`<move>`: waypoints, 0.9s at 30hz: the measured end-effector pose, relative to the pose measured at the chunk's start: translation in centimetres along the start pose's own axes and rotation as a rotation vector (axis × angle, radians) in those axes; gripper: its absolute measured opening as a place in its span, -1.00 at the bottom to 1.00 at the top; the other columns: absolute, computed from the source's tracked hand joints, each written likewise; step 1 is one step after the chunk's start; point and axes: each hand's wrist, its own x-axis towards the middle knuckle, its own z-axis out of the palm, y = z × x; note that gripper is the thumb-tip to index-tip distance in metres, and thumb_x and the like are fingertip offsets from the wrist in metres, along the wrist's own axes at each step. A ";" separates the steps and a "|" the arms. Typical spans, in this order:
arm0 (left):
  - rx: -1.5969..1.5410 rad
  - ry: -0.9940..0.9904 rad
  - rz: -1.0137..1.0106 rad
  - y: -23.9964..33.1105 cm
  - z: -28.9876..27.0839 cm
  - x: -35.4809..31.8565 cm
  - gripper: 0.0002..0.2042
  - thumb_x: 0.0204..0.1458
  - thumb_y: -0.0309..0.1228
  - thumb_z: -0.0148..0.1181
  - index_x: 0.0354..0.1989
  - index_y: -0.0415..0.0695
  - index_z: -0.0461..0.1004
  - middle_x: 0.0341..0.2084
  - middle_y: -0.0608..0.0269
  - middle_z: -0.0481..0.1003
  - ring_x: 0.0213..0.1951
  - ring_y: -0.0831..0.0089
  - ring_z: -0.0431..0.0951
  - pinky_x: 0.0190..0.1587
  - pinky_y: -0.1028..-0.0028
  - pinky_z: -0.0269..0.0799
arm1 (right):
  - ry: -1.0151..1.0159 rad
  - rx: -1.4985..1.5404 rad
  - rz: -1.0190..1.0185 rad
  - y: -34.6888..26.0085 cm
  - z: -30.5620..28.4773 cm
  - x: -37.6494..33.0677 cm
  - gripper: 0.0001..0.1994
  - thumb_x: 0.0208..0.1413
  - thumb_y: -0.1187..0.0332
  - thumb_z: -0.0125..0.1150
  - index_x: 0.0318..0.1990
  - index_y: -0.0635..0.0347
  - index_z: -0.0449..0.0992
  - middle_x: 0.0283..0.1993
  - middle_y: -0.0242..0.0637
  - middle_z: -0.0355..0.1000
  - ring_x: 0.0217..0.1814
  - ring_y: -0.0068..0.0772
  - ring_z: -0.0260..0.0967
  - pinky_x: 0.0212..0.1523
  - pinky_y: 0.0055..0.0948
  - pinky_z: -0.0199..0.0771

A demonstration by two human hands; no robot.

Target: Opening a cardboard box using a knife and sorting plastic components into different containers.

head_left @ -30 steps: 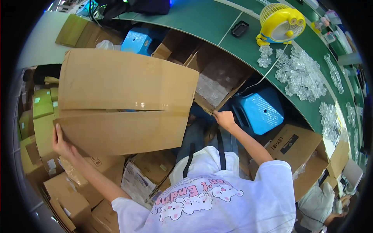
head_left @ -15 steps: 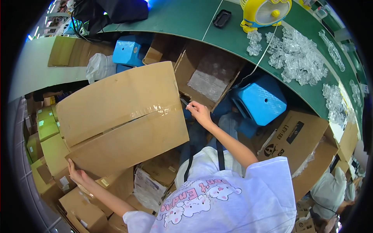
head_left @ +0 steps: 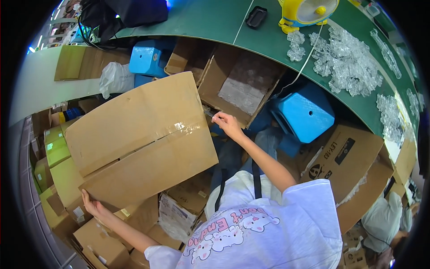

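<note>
A large brown cardboard box [head_left: 143, 130] sits tilted in front of me, its two flaps meeting along a middle seam with shiny clear tape at the right end. My left hand [head_left: 92, 205] grips the box at its lower left corner, fingers along the edge. Just off the box's right side is my right hand [head_left: 227, 125], thumb and fingers pinched together. Whatever is in that pinch is too small to name. Beyond it stands an open carton [head_left: 210, 85] with clear plastic inside.
A green worktable [head_left: 201, 22] curves across the back, bearing clear plastic pieces [head_left: 347, 62], a yellow fan [head_left: 309, 13] and a black tray [head_left: 256, 17]. Blue stools [head_left: 307, 117] stand beneath it. Cartons [head_left: 105, 242] crowd the left, and a printed carton [head_left: 345, 166] stands at right.
The box's lower left corner and my left hand have shifted slightly down. The gap in the seam looks narrower. A thin grey thing at my right fingertips shows less clearly now.
</note>
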 end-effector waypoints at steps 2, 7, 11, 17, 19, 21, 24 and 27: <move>-0.008 -0.021 -0.050 0.2 -0.3 0.6 -0.69 -0.13 -0.39 0.14 -0.18 -0.21 0.35 -0.27 0.26 0.39 -0.21 0.45 0.36 -0.15 0.47 0.27 | -0.016 0.024 0.008 0.3 -0.2 0.1 -0.75 -0.04 0.12 -0.04 -0.45 0.10 0.42 -0.59 -0.29 0.37 -0.54 -0.34 0.31 -0.48 -0.45 0.24; 0.005 -0.034 -0.011 0.2 0.4 0.2 -0.71 -0.13 -0.39 0.15 -0.21 -0.21 0.36 -0.28 0.26 0.39 -0.22 0.45 0.36 -0.14 0.46 0.27 | -0.070 0.020 -0.038 0.2 -0.9 -0.2 -0.75 -0.04 0.14 -0.03 -0.44 0.11 0.43 -0.63 -0.37 0.34 -0.60 -0.51 0.26 -0.51 -0.52 0.21; 0.000 -0.099 0.046 -0.1 2.2 -1.3 -0.71 -0.13 -0.39 0.15 -0.21 -0.21 0.36 -0.29 0.26 0.39 -0.23 0.45 0.36 -0.14 0.46 0.28 | -0.107 0.109 0.003 1.2 -1.6 -1.0 -0.76 -0.04 0.16 -0.02 -0.45 0.14 0.42 -0.65 -0.41 0.32 -0.62 -0.61 0.22 -0.53 -0.58 0.19; -0.026 -0.053 -0.026 -0.1 1.3 -0.1 -0.65 -0.18 -0.42 0.17 -0.18 -0.27 0.35 -0.25 0.23 0.37 -0.21 0.47 0.35 -0.14 0.49 0.28 | -0.111 0.244 0.014 3.5 -0.6 -2.9 -0.77 -0.04 0.17 -0.01 -0.46 0.13 0.42 -0.68 -0.46 0.30 -0.64 -0.65 0.19 -0.56 -0.59 0.16; -0.026 -0.058 -0.056 0.0 -0.4 0.8 -0.65 -0.17 -0.41 0.17 -0.17 -0.25 0.34 -0.24 0.24 0.37 -0.19 0.48 0.34 -0.13 0.49 0.26 | -0.138 -0.068 0.024 1.5 -1.2 -3.6 -0.78 -0.05 0.16 -0.01 -0.45 0.09 0.42 -0.67 -0.42 0.31 -0.64 -0.58 0.20 -0.56 -0.57 0.17; -0.027 -0.077 -0.087 -0.1 -1.9 2.1 -0.65 -0.17 -0.41 0.17 -0.16 -0.24 0.34 -0.24 0.26 0.37 -0.18 0.48 0.34 -0.11 0.50 0.25 | -0.128 -0.048 0.022 1.5 -1.2 -3.8 -0.79 -0.06 0.15 -0.01 -0.44 0.05 0.43 -0.63 -0.36 0.33 -0.62 -0.48 0.23 -0.54 -0.54 0.18; -0.010 -0.033 -0.064 -0.7 -1.9 2.2 -0.65 -0.15 -0.41 0.15 -0.14 -0.21 0.34 -0.22 0.28 0.37 -0.16 0.49 0.33 -0.10 0.51 0.23 | -0.189 0.064 0.041 2.7 -1.3 -4.0 -0.80 -0.07 0.14 -0.01 -0.44 0.03 0.44 -0.61 -0.33 0.35 -0.60 -0.41 0.25 -0.52 -0.53 0.20; 0.005 -0.058 -0.010 -0.9 -2.3 1.7 -0.65 -0.15 -0.43 0.13 -0.13 -0.20 0.34 -0.21 0.29 0.37 -0.15 0.49 0.32 -0.10 0.51 0.22 | -0.317 -0.124 0.033 3.0 -1.2 -5.1 -0.79 -0.06 0.14 -0.01 -0.44 0.04 0.44 -0.59 -0.36 0.37 -0.56 -0.45 0.29 -0.50 -0.54 0.20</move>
